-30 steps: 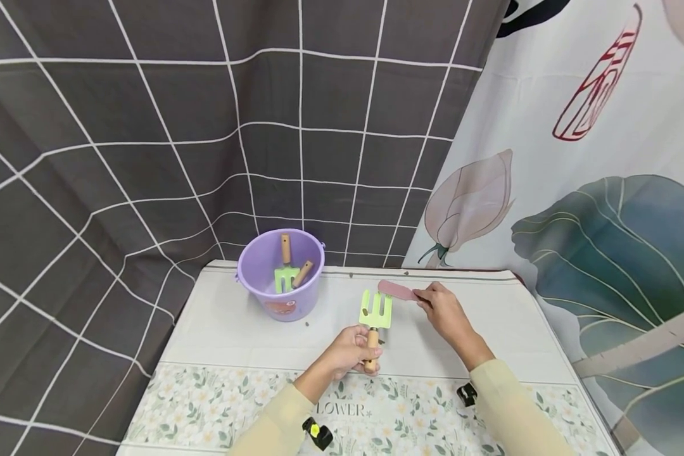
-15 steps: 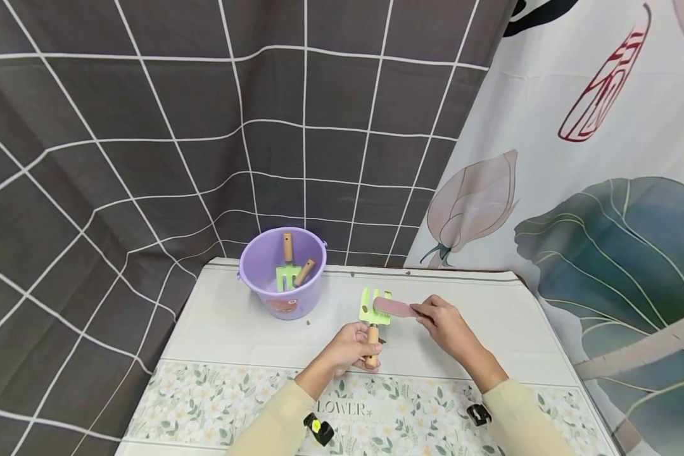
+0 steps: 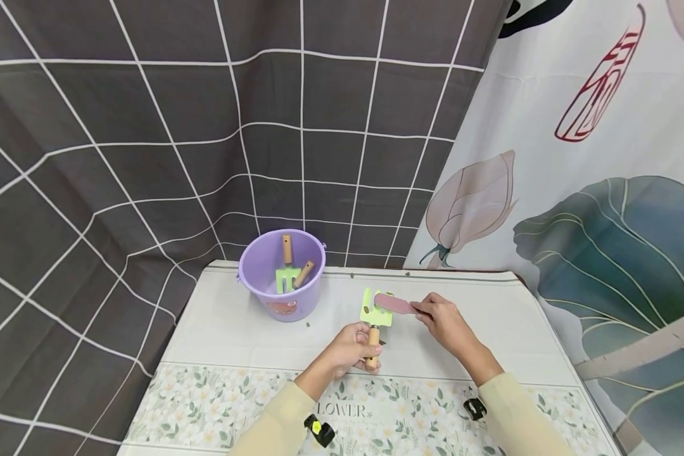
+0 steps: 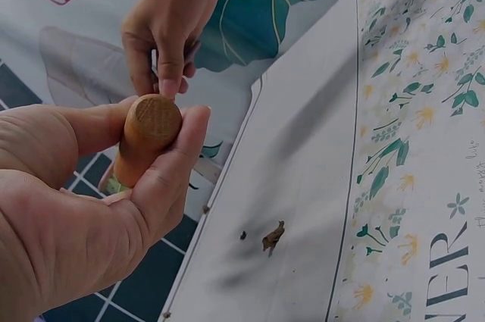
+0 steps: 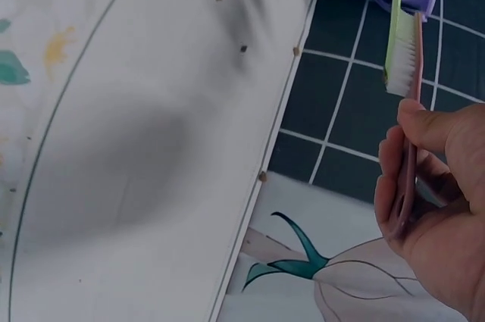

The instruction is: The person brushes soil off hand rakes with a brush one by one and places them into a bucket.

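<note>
My left hand (image 3: 348,349) grips the wooden handle of a small garden fork (image 3: 374,316) with green tines. The tines point away from me, over the white part of the table. In the left wrist view the handle's round end (image 4: 158,120) shows between thumb and fingers. A pink brush (image 3: 392,303) is pinched in my right hand (image 3: 443,322). Its head overlaps the right tines, and in the right wrist view its white bristles (image 5: 402,60) press up against the green fork. A brown speck (image 3: 367,310) sits on the left tine.
At the back left stands a purple bucket (image 3: 287,304) holding another green fork (image 3: 287,278) and a second wooden-handled tool (image 3: 303,274). Brown crumbs lie about the table, including a larger dry bit (image 4: 273,238). A grey checked curtain (image 3: 273,152) hangs behind the table.
The brush has moved left and slightly down, from beside the tine tips onto the tines, then a little back up. The left hand and fork stay nearly still.
</note>
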`<control>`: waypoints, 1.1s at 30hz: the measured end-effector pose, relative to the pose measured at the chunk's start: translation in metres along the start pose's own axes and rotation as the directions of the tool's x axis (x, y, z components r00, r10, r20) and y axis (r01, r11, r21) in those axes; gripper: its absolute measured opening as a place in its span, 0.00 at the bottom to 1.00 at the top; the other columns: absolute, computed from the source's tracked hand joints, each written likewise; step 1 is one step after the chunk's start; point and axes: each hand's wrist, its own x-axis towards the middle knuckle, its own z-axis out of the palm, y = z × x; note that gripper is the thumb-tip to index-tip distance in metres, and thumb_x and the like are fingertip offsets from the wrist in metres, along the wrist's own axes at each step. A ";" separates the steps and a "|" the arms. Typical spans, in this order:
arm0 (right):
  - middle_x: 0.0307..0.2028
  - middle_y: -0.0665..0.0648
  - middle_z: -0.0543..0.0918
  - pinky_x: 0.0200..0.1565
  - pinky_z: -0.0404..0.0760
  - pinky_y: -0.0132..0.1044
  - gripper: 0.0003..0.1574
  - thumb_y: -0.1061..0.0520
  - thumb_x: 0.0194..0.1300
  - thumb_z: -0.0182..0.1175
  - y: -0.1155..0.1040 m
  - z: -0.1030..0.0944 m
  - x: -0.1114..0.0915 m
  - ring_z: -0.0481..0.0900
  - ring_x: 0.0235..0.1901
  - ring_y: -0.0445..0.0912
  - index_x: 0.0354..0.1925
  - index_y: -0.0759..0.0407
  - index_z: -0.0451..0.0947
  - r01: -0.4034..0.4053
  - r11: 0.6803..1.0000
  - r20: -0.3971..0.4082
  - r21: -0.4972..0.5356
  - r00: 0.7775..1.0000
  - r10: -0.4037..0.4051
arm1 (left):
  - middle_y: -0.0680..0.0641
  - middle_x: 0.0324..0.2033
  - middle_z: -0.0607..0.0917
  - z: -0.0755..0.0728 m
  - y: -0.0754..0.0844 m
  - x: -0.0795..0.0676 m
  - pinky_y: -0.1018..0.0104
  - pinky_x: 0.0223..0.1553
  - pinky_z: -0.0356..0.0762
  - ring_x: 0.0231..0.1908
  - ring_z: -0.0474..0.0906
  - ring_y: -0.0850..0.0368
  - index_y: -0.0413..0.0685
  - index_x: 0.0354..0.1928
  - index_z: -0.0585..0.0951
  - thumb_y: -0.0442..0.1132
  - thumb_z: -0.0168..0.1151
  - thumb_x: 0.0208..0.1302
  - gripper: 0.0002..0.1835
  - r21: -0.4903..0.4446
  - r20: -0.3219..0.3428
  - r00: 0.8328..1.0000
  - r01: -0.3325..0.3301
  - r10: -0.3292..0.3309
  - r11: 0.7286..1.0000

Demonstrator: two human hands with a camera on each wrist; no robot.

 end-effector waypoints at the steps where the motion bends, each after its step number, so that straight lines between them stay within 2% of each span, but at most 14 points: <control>1: 0.37 0.56 0.83 0.29 0.79 0.34 0.16 0.65 0.64 0.71 0.001 0.000 0.002 0.78 0.31 0.42 0.51 0.64 0.88 -0.005 1.000 -0.001 -0.004 1.000 0.005 | 0.41 0.39 0.78 0.000 0.000 0.000 0.52 0.38 0.92 0.27 0.86 0.52 0.30 0.58 0.69 0.25 0.64 0.68 0.20 -0.001 0.000 1.000 0.000 0.000 1.000; 12: 0.36 0.57 0.81 0.30 0.79 0.36 0.16 0.65 0.64 0.71 0.012 0.005 0.018 0.77 0.31 0.44 0.51 0.65 0.88 -0.009 0.999 -0.017 -0.039 1.000 0.009 | 0.42 0.38 0.77 0.000 -0.001 -0.002 0.51 0.39 0.92 0.27 0.85 0.53 0.27 0.59 0.69 0.26 0.64 0.69 0.21 -0.001 0.012 1.000 -0.011 0.011 1.000; 21: 0.37 0.59 0.81 0.29 0.79 0.37 0.16 0.65 0.66 0.69 0.017 0.006 0.024 0.78 0.33 0.47 0.52 0.66 0.87 -0.080 0.996 -0.026 -0.031 0.997 0.079 | 0.42 0.36 0.80 0.001 -0.001 -0.003 0.56 0.35 0.92 0.26 0.86 0.54 0.30 0.55 0.72 0.26 0.64 0.69 0.17 0.006 0.010 1.000 0.008 -0.008 1.000; 28: 0.39 0.57 0.82 0.31 0.79 0.38 0.17 0.64 0.67 0.69 0.012 -0.001 0.016 0.77 0.34 0.46 0.54 0.63 0.86 -0.093 0.996 -0.051 0.016 0.994 0.094 | 0.42 0.37 0.80 0.000 -0.001 -0.001 0.55 0.36 0.92 0.25 0.85 0.54 0.25 0.60 0.69 0.26 0.64 0.69 0.22 0.010 0.008 1.000 0.024 -0.024 1.000; 33: 0.39 0.55 0.82 0.28 0.76 0.32 0.17 0.63 0.67 0.69 0.000 -0.004 0.001 0.74 0.31 0.40 0.54 0.63 0.86 -0.016 0.998 -0.004 0.055 1.000 0.016 | 0.42 0.37 0.79 0.000 -0.001 -0.001 0.57 0.35 0.92 0.25 0.85 0.54 0.24 0.61 0.67 0.26 0.64 0.69 0.24 0.008 0.007 1.000 0.020 -0.020 1.000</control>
